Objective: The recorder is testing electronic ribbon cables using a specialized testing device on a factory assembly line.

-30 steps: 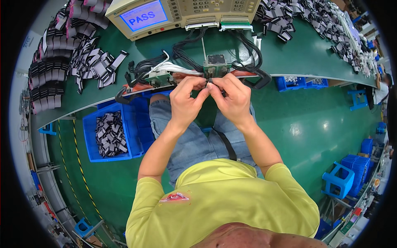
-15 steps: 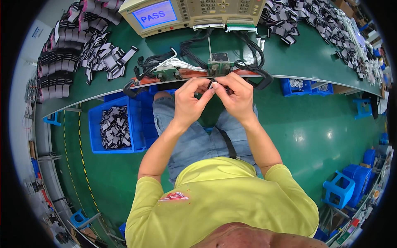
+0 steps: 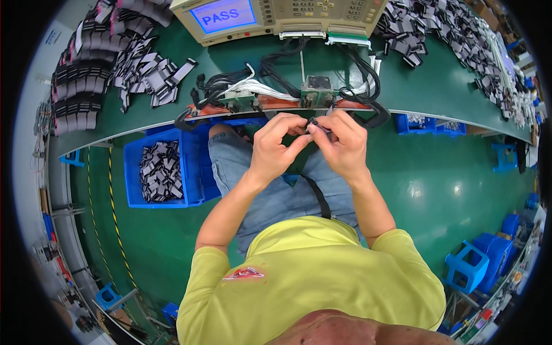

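Note:
Both my hands meet just off the bench's near edge, below the upright green test board. Between the fingertips is a small black connector, with a bit of grey ribbon cable showing; most of the piece is hidden by the fingers. My left hand is closed in a pinch at its left side. From the right, my right hand pinches the same piece with thumb and fingers. Black and white wire bundles run behind the hands to a beige tester with a lit screen.
Grey ribbon cables with black ends lie heaped at the bench's left and right. A blue bin of similar cables stands on the floor at left. Black clamps grip the bench edge. Blue stools stand at lower right.
The whole view has shifted, so the bench and tester appear farther right. My hands have drawn slightly back from the test board, still pinching the small piece.

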`<move>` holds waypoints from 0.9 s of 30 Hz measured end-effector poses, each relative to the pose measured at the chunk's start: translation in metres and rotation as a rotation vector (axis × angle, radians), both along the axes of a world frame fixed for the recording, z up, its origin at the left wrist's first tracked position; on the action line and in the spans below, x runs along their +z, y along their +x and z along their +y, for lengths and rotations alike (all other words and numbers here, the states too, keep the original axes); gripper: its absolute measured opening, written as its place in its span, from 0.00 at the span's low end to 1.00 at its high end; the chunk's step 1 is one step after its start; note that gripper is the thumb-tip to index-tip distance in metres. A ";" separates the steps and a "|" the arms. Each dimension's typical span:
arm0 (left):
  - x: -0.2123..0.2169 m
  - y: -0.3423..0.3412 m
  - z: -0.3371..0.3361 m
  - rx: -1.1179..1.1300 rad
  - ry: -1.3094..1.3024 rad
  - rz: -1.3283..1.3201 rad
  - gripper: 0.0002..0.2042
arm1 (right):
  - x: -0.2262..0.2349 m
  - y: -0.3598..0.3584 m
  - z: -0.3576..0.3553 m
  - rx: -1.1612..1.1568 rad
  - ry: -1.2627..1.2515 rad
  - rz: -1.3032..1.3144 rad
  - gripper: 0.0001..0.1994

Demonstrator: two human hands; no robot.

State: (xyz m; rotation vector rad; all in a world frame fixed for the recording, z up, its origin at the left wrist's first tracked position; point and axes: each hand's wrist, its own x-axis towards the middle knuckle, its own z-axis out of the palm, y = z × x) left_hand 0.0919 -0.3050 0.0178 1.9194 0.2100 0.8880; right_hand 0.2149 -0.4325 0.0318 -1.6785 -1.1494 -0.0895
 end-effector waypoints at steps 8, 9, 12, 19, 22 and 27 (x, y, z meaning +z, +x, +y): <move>-0.013 0.020 0.009 0.106 0.011 -0.084 0.16 | 0.007 -0.012 0.013 -0.256 -0.010 -0.203 0.07; -0.014 0.023 0.010 0.114 0.008 -0.084 0.16 | 0.008 -0.013 0.015 -0.285 -0.028 -0.192 0.07; -0.016 0.026 0.013 0.104 -0.007 -0.082 0.17 | 0.009 -0.016 0.016 -0.344 -0.062 -0.192 0.07; -0.026 0.028 0.017 0.093 -0.070 -0.134 0.16 | 0.011 -0.018 0.025 -0.330 -0.085 -0.157 0.06; -0.030 0.024 0.019 0.105 -0.016 -0.124 0.15 | 0.011 -0.020 0.030 -0.301 -0.084 -0.190 0.06; -0.026 0.020 0.022 0.052 0.008 -0.117 0.16 | 0.011 -0.022 0.034 -0.311 -0.109 -0.157 0.07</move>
